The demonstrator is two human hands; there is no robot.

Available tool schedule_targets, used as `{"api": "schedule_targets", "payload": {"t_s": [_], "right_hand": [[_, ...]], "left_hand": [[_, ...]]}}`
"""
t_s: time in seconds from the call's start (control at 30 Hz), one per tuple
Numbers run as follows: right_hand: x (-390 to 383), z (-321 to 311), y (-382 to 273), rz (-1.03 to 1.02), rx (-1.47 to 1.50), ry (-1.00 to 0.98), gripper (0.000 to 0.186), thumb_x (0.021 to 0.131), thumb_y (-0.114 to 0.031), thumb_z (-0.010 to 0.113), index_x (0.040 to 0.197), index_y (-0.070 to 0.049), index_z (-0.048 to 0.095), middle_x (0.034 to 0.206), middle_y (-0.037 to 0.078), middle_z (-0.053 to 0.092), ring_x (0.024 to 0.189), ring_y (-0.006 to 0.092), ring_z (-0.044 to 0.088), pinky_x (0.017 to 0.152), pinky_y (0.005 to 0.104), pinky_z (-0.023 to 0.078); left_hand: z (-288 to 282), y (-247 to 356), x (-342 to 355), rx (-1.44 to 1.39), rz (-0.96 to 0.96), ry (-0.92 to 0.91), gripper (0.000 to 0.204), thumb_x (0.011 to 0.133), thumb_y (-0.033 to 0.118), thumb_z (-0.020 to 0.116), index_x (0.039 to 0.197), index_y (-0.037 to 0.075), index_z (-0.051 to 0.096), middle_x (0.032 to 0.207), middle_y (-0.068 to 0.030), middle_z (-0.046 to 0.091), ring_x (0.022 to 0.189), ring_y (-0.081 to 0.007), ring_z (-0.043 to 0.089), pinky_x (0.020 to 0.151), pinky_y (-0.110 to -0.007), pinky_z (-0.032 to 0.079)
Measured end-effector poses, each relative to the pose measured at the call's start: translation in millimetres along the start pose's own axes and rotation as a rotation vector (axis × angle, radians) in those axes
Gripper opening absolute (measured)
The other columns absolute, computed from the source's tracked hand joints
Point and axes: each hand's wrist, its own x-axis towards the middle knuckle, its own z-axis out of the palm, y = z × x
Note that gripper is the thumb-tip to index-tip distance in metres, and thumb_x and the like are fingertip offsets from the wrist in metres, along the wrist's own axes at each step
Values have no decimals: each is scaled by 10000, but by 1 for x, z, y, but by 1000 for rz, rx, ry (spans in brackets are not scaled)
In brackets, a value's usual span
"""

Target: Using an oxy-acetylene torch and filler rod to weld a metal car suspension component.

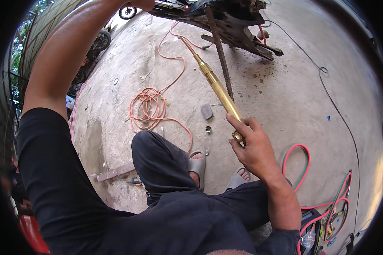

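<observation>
A brass gas torch [219, 90] with a copper-coloured tip is in my right hand [253, 146], whose fingers are closed round its lower end. The torch slants up and left, its tip over the concrete floor and below a dark, dirty metal frame [238, 29]. From that frame hangs a rusty chain [219, 53], passing behind the torch. My left arm reaches up to the top edge, where my left hand [144, 3] is beside the frame's left end. The picture's edge cuts that hand off, so its fingers are hidden.
A coiled orange cord [148, 108] lies on the floor. Between it and the torch is a grey block [207, 111]. Red and green hoses [308, 157] loop at the right, near a black box [309, 225]. A wooden strip [115, 171] lies left of my knee; motorcycle wheels [101, 40] stand far left.
</observation>
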Motion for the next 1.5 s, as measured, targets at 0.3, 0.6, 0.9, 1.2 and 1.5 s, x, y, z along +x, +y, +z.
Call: {"api": "schedule_targets", "payload": {"t_s": [0.3, 0.6, 0.9, 1.2, 1.5], "right_hand": [[9, 6, 0, 21, -17, -34, 656, 891, -62, 788, 1499, -239, 617, 1142, 136, 609, 943, 275, 685, 859, 395, 575], [-1, 7, -2, -30, -77, 6, 674, 886, -72, 789, 1507, -259, 602, 1148, 143, 611, 908, 291, 699, 845, 423, 590], [3, 5, 2, -11, -51, 13, 707, 858, -69, 818, 1514, -227, 604, 1138, 140, 615, 968, 296, 663, 866, 394, 566], [1, 2, 1, 9, -40, -18, 708, 856, -75, 824, 1513, -226, 605, 1139, 135, 611, 979, 295, 660, 866, 395, 566], [-1, 0, 1, -10, -28, -12, 701, 864, -80, 820, 1513, -227, 603, 1139, 131, 608, 979, 285, 667, 874, 392, 571]], "left_hand": [[62, 1, 20, -305, -56, 173, 385, 894, 129, 596, 1274, 99, 658, 1089, -141, 752, 1037, -280, 729, 783, -416, 585], [99, -16, 47, -129, -32, 294, 502, 864, 180, 562, 1331, 32, 673, 1331, -198, 688, 1226, -339, 650, 1055, -462, 508], [97, -5, 28, -149, -96, 332, 507, 860, 190, 565, 1327, 30, 684, 1336, -195, 693, 1240, -330, 649, 1080, -478, 487], [86, 2, 18, -134, -118, 335, 491, 859, 187, 572, 1313, 40, 693, 1323, -190, 699, 1241, -329, 650, 1082, -507, 473], [80, 8, 14, -132, -133, 343, 476, 859, 184, 578, 1298, 50, 702, 1310, -184, 705, 1243, -328, 651, 1085, -535, 459]]}}
